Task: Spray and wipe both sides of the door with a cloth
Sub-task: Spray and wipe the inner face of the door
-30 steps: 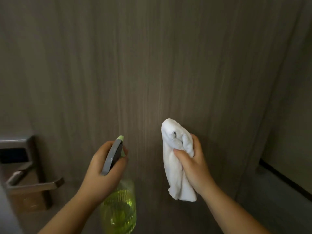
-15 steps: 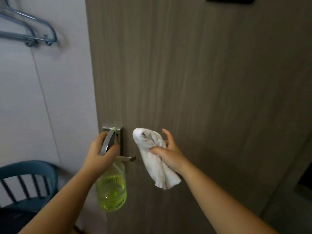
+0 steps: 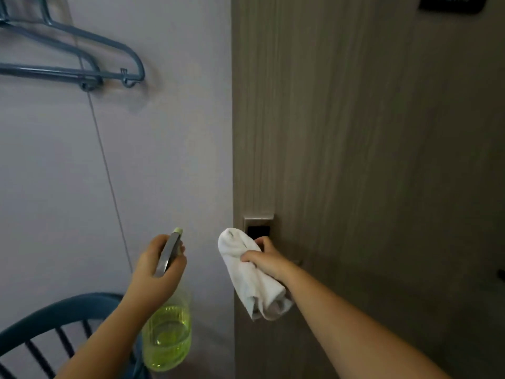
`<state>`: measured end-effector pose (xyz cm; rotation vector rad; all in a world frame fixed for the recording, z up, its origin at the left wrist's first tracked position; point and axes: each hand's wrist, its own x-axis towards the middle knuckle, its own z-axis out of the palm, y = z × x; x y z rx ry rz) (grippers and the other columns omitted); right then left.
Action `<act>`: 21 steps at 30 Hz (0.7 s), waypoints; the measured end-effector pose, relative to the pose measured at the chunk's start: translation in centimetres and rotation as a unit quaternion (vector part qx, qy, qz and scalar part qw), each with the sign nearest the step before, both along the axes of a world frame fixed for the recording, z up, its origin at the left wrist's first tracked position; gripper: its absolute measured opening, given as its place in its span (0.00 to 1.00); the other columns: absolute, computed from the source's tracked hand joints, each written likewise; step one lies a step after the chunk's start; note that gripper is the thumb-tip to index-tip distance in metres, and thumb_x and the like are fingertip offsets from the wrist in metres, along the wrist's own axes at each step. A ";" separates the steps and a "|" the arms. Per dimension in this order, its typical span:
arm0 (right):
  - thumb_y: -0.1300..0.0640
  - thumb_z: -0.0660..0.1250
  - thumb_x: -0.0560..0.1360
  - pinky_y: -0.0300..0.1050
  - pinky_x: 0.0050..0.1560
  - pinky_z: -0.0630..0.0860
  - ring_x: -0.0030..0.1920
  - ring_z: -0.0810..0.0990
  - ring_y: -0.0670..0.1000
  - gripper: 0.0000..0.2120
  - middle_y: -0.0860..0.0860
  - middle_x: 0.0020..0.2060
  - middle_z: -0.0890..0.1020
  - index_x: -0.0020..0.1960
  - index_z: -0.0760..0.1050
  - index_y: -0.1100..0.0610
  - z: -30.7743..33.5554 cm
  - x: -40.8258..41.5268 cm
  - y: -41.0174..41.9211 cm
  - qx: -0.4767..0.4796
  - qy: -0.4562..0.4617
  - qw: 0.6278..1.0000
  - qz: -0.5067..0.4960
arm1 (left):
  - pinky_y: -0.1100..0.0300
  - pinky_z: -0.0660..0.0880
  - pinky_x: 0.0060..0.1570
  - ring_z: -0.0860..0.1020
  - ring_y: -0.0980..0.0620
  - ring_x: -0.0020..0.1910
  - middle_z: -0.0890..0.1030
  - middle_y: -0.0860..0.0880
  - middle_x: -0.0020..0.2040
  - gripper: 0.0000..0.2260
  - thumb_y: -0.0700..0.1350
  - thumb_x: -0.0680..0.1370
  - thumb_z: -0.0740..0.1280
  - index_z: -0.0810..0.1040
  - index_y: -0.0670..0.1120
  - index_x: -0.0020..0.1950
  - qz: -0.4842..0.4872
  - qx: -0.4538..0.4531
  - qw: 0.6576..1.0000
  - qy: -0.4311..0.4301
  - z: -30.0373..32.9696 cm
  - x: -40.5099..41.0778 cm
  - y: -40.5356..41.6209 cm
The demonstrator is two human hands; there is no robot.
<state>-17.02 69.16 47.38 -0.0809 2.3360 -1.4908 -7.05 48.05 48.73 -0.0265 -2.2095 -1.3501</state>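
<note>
At the far left, blue-grey metal clothes hangers (image 3: 82,64) hang on the pale wall (image 3: 164,160), and the curved back of a dark teal spindle chair (image 3: 62,321) shows below. Next, the left hand (image 3: 155,272) clenches the neck and grey trigger of a translucent yellow-green spray bottle (image 3: 166,335), held off the door and in front of the wall. Right of it, the right hand (image 3: 266,259) grasps a crumpled white cloth (image 3: 251,277) just under the metal lock plate (image 3: 258,225); its fingers appear to reach for the lever, though the cloth hides that contact. The grey-brown wood-grain door (image 3: 369,160) fills the right side.

Risks, as I judge them: the nozzle points at the wall, so a squeeze now would wet paint instead of wood; the cloth bunched over the lever could slip as the door swings.

Against half a second ago, the view has swung left, the bottle has left the lock plate, and the cloth hand has moved onto it.
</note>
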 end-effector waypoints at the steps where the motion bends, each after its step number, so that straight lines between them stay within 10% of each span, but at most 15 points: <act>1: 0.49 0.68 0.72 0.45 0.39 0.71 0.46 0.77 0.52 0.20 0.51 0.50 0.75 0.60 0.63 0.49 -0.3 0.1 -0.8 0.009 -0.003 1.000 -0.013 | 0.57 0.70 0.31 0.73 0.50 0.31 0.76 0.43 0.36 0.04 0.35 0.77 0.65 0.75 0.43 0.46 -0.010 -0.004 1.000 -0.006 -0.1 0.1 -1.1; 16: 0.47 0.65 0.74 0.46 0.40 0.71 0.47 0.76 0.52 0.22 0.52 0.51 0.75 0.63 0.62 0.51 -0.5 4.5 0.4 0.097 -0.032 0.993 -0.056 | 0.67 0.71 0.30 0.74 0.55 0.32 0.77 0.38 0.39 0.03 0.41 0.74 0.65 0.76 0.42 0.47 -0.103 0.009 0.994 -0.026 -1.2 2.9 -2.7; 21: 0.44 0.66 0.73 0.53 0.56 0.74 0.53 0.76 0.54 0.26 0.52 0.57 0.74 0.67 0.61 0.47 -0.2 9.7 3.9 0.093 -0.040 0.994 -0.040 | 0.68 0.71 0.31 0.75 0.50 0.36 0.78 0.38 0.42 0.04 0.34 0.77 0.64 0.75 0.41 0.48 -0.115 -0.010 0.993 -0.013 -1.2 4.5 0.9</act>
